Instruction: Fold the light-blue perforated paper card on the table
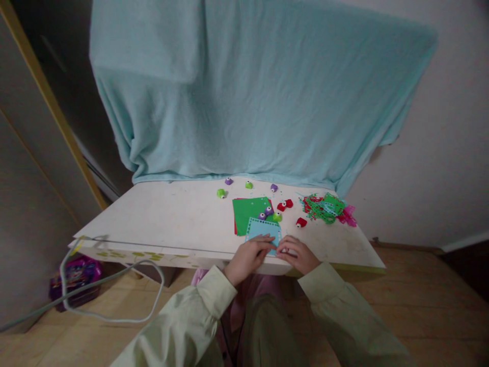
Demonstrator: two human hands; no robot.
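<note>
A light blue paper sheet [263, 232] with punched shapes along its edges lies at the table's front edge. My left hand [254, 255] rests on its lower part, fingers stretched out over the paper. At the sheet's lower right corner, the curled fingers of my right hand [300, 255] pinch the paper's edge. Under and behind the sheet is a stack of green paper [246, 211], with red showing at its borders. Two small purple paper punches [268, 210] and a lime green punch [277, 216] sit just beyond the blue sheet.
More small punches stand about: red ones [301, 223], a purple one [228, 181] and a lime green one [221, 193]. Cut paper strips [324, 208] are heaped at the table's right. A pale blue cloth [260, 102] hangs behind the white table [164, 214]. A cable [114, 320] loops at the left.
</note>
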